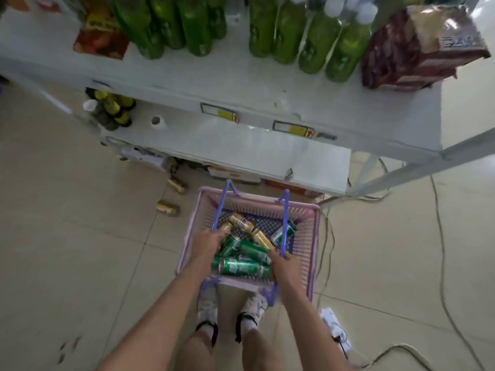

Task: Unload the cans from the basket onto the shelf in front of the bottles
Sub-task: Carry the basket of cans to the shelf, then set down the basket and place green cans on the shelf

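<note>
The basket [308,236] sits on the floor at the person's feet, just below the shelf [187,84], and holds a loose heap of cans, green and gold, lying on their sides across each other. The left hand [207,243] reaches into the basket's left side, its fingers curled down toward a gold can [225,227] at the near-left edge of the heap; whether they have closed on it is hard to tell from above. The right hand [285,263] is at the basket's right side, fingers bent beside the purple handle [284,223] and touching the end of a green can [241,268] that lies nearest the person. These cans are likely stiff, smooth and rather slippery, fairly heavy if full, and they roll; a grip around the middle of the body seems safest, lifting the top ones first so the heap does not shift. The green bottles [284,36] stand at the back of the shelf above the basket, with bare shelf in front of them. Two more cans [168,207] lie on the floor left of the basket.
</note>
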`<state>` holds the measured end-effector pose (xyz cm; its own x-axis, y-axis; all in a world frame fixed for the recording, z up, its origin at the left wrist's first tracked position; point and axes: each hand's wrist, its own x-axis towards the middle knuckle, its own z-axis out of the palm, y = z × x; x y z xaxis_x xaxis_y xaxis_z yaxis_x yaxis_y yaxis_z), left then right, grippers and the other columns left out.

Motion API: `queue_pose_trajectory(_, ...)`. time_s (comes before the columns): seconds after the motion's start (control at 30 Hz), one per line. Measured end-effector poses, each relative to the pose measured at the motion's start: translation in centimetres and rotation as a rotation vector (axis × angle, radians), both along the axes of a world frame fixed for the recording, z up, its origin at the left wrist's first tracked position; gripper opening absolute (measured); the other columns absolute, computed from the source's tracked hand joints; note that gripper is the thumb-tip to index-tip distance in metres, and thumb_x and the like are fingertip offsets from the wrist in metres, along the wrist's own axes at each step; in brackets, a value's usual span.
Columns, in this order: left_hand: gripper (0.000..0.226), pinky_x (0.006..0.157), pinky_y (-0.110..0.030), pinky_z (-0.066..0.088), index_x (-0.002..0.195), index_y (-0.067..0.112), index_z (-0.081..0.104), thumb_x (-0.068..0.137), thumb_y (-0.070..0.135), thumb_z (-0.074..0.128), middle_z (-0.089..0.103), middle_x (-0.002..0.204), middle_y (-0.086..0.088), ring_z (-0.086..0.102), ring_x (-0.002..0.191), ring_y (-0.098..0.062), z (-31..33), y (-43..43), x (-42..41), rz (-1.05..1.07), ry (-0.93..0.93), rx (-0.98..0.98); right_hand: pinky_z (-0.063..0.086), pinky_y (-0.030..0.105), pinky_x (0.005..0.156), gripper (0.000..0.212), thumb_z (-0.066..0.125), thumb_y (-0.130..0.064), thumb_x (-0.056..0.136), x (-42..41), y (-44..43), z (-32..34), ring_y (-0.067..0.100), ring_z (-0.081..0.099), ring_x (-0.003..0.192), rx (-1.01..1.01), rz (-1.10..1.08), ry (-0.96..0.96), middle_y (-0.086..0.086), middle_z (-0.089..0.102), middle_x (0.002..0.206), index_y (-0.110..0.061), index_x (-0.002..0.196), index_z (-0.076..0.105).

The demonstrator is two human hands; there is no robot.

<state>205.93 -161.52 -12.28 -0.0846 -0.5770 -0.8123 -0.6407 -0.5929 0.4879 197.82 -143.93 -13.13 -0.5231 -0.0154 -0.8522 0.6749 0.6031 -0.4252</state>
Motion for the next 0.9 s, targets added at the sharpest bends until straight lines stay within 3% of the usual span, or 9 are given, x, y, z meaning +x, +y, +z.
queue_pose_trajectory(0.17, 0.020, 0.069, -0.035, 0.039, 0.080, 0.010, 0.067, 0.098, 0.019, 0.063, 0.060, 0.069, -0.010, 0.054, 0.067, -0.023, -10.6, -0.3, -2.8, -0.038, 0.052, 0.004, 0.033, 0.031, 0.057, 0.021, 0.069, -0.021, 0.086, -3.6, -0.7, -9.4, 0.018, 0.042, 0.055, 0.020, -0.036, 0.066, 0.002, 0.045, 0.058, -0.015, 0.070, 0.057)
queue_pose_trajectory(0.27, 0.027, 0.064, -0.035, 0.038, 0.075, 0.009, 0.063, 0.100, 0.020, 0.060, 0.055, 0.066, -0.008, 0.051, 0.058, -0.022, -15.9, -1.0, -3.8, -0.053, 0.065, 0.023, 0.034, 0.028, 0.054, 0.021, 0.067, -0.023, 0.090, -5.9, -0.4, -14.0, 0.017, 0.044, 0.051, 0.043, -0.104, 0.094, 0.000, 0.047, 0.054, -0.014, 0.073, 0.061)
queue_pose_trajectory(0.37, 0.028, 0.064, -0.036, 0.037, 0.076, 0.009, 0.059, 0.101, 0.022, 0.058, 0.049, 0.061, -0.005, 0.048, 0.056, -0.020, -20.1, -2.0, -4.1, -0.052, 0.047, 0.025, 0.038, 0.033, 0.063, 0.017, 0.069, -0.027, 0.089, -7.6, -0.5, -18.1, 0.019, 0.050, 0.059, 0.076, -0.159, 0.109, 0.002, 0.057, 0.062, -0.015, 0.078, 0.066)
queue_pose_trajectory(0.53, 0.030, 0.063, -0.038, 0.037, 0.075, 0.011, 0.060, 0.101, 0.026, 0.059, 0.053, 0.063, -0.006, 0.049, 0.060, -0.022, -24.8, -4.7, -5.3, -0.058, 0.077, -0.011, 0.042, 0.040, 0.067, 0.033, 0.065, -0.048, 0.068, -9.2, -0.8, -24.1, 0.024, 0.056, 0.070, 0.104, -0.214, 0.121, 0.004, 0.058, 0.063, -0.016, 0.076, 0.069)
queue_pose_trajectory(0.6, 0.028, 0.065, -0.037, 0.040, 0.084, 0.011, 0.066, 0.101, 0.032, 0.059, 0.059, 0.069, -0.006, 0.053, 0.064, -0.023, -26.1, -5.3, -5.0, -0.118, 0.042, -0.097, 0.048, 0.042, 0.070, 0.031, 0.064, -0.045, 0.083, -9.3, -0.9, -25.4, 0.027, 0.058, 0.072, 0.146, -0.223, 0.120, 0.005, 0.060, 0.067, -0.015, 0.083, 0.070)
queue_pose_trajectory(0.67, 0.029, 0.072, -0.035, 0.046, 0.100, 0.011, 0.070, 0.100, 0.038, 0.059, 0.068, 0.083, -0.009, 0.061, 0.075, -0.025, -27.3, -6.6, -4.7, -0.154, 0.006, -0.176, 0.059, 0.048, 0.083, 0.032, 0.061, -0.041, 0.093, -10.3, -1.2, -26.1, 0.033, 0.065, 0.083, 0.162, -0.291, 0.155, 0.010, 0.067, 0.081, -0.011, 0.091, 0.071)
queue_pose_trajectory(0.77, 0.027, 0.083, -0.044, 0.055, 0.103, 0.014, 0.070, 0.101, 0.037, 0.055, 0.074, 0.098, -0.014, 0.069, 0.092, -0.034, -29.4, -8.0, -3.4, -0.245, -0.069, -0.231, 0.054, 0.050, 0.097, 0.041, 0.052, -0.039, 0.102, -11.7, -0.4, -27.3, 0.043, 0.064, 0.106, 0.320, -0.237, 0.191, 0.019, 0.070, 0.110, -0.004, 0.117, 0.069)
queue_pose_trajectory(0.83, 0.027, 0.083, -0.045, 0.053, 0.106, 0.010, 0.064, 0.104, 0.031, 0.048, 0.070, 0.105, -0.020, 0.066, 0.097, -0.039, -30.6, -7.8, -1.4, -0.333, -0.177, -0.274, 0.048, 0.048, 0.102, 0.044, 0.047, -0.032, 0.105, -11.9, 0.8, -28.0, 0.043, 0.058, 0.119, 0.475, -0.069, 0.182, 0.024, 0.063, 0.128, -0.001, 0.134, 0.055)
queue_pose_trajectory(0.9, 0.033, 0.079, -0.042, 0.050, 0.123, 0.004, 0.056, 0.104, 0.030, 0.046, 0.064, 0.118, -0.023, 0.063, 0.103, -0.041, -32.0, -7.1, 1.3, -0.417, -0.299, -0.233, 0.041, 0.051, 0.107, 0.063, 0.061, -0.030, 0.098, -11.3, 1.8, -28.5, 0.042, 0.048, 0.131, 0.612, 0.137, 0.117, 0.026, 0.050, 0.142, -0.002, 0.147, 0.033)
